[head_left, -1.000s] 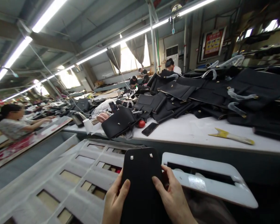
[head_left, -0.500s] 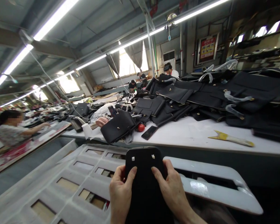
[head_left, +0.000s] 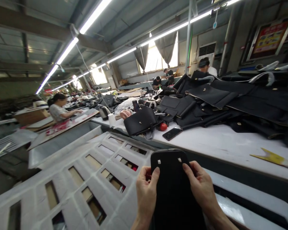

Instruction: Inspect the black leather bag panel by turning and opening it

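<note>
A black panel with rounded top corners (head_left: pixel 175 191) is held up in front of me, with two small white tabs near its top edge. My left hand (head_left: pixel 146 188) grips its left side, thumb on the near face and fingers behind. On the right side my right hand (head_left: pixel 200 183) pinches the panel in the same way. The fingers behind it are partly hidden, and the panel's lower end runs out of the picture.
A white table (head_left: pixel 206 143) bears a heap of black bag pieces (head_left: pixel 213 95), a black bag (head_left: pixel 140 121), a phone (head_left: pixel 172 134) and a red round object (head_left: pixel 163 126). A pale rack with rectangular openings (head_left: pixel 86 179) stands to my left. A person (head_left: pixel 59 108) works beyond it.
The view has turned left, so the surroundings shift right in the picture. Both hands and the panel also appear farther right; the grip looks unchanged.
</note>
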A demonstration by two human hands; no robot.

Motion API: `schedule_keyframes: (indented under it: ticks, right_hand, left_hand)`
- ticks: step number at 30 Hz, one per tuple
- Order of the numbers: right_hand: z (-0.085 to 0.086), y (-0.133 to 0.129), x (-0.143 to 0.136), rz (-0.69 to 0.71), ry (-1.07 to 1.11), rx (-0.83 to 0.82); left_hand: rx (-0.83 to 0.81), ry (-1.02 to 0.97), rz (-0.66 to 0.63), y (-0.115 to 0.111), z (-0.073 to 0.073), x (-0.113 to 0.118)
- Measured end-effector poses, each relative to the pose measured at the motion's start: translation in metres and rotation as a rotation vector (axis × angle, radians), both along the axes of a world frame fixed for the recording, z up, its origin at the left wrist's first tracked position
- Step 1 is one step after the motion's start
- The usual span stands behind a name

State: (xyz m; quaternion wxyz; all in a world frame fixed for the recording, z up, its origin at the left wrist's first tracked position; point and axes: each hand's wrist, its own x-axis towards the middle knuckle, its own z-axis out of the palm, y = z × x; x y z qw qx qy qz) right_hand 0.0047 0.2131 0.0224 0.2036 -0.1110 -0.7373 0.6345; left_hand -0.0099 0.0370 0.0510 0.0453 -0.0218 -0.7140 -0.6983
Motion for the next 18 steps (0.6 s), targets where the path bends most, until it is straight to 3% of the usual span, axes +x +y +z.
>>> schedule_keyframes:
  ticks: [5, 11, 18]
  right_hand:
    - [-0.007, 0.007, -0.002, 0.008, -0.017, -0.049]
    - [-0.007, 0.009, -0.002, 0.049, 0.011, -0.134]
    - [-0.004, -0.003, 0.005, -0.017, 0.046, -0.038]
  left_hand:
    - [-0.092, 0.073, 0.04, -0.008, -0.011, 0.0]
    - [-0.11, 0.061, -0.073, -0.005, -0.012, -0.01]
    - [-0.237, 0.074, 0.048, -0.004, -0.038, -0.014]
